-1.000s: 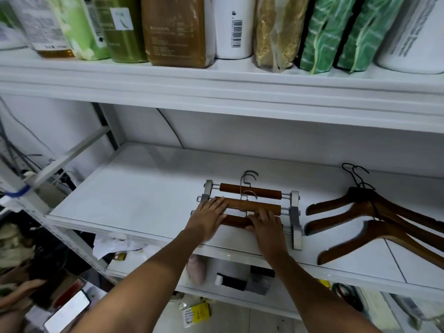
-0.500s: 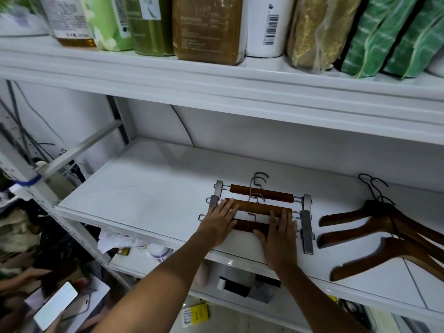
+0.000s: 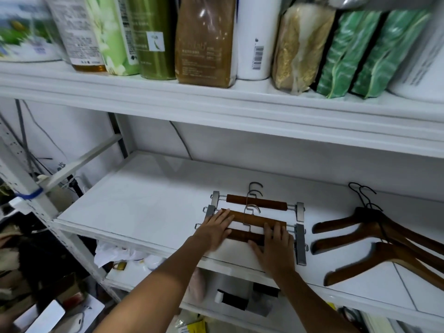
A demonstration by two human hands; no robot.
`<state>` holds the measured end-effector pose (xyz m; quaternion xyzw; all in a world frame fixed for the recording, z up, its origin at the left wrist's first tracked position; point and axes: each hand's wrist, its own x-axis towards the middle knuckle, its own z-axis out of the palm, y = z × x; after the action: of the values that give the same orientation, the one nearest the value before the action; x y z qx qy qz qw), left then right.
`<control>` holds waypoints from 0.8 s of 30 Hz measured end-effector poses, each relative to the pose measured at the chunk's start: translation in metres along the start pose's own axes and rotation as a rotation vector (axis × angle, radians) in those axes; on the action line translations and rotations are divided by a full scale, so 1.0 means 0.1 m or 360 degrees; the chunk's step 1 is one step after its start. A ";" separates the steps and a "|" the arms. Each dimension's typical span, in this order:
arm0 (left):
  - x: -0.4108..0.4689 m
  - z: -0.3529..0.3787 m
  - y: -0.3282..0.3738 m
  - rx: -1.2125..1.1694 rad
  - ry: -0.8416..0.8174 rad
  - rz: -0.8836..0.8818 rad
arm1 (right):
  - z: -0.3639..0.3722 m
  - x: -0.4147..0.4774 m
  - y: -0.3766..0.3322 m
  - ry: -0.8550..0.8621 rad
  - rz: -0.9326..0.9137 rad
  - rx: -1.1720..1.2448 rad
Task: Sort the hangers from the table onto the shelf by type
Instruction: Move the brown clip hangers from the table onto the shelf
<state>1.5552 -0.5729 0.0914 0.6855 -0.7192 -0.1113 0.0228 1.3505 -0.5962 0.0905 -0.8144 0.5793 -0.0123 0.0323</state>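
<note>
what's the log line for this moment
clip hangers: on shelf | left hand: flat on them | right hand: flat on them | coat hangers: grouped at right

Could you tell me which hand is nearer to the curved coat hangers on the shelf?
Right. The right hand lies flat on the clip hangers, just left of the coat hangers; the left hand rests on the clip hangers' far left end.

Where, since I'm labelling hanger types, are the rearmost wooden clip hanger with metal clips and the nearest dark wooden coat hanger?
Rearmost wooden clip hanger with metal clips (image 3: 257,205): head view, middle of its wooden bar.
Nearest dark wooden coat hanger (image 3: 384,254): head view, its shoulder bend.
</note>
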 end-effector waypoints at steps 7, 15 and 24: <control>0.02 -0.28 0.16 0.0092 -0.0079 -0.0080 | -0.27 0.04 0.06 -0.0108 -0.0054 0.0039; -0.19 -0.81 0.39 0.0199 0.0089 0.0051 | -0.77 -0.07 0.27 0.0119 -0.0033 0.0042; -0.37 -0.89 0.89 0.0293 0.0044 0.0253 | -1.00 -0.74 0.58 0.0109 0.0129 0.0040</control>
<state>1.4866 -0.5446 0.1993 0.6270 -0.7780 -0.0330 -0.0217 1.2663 -0.5492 0.1873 -0.7889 0.6123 -0.0460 0.0231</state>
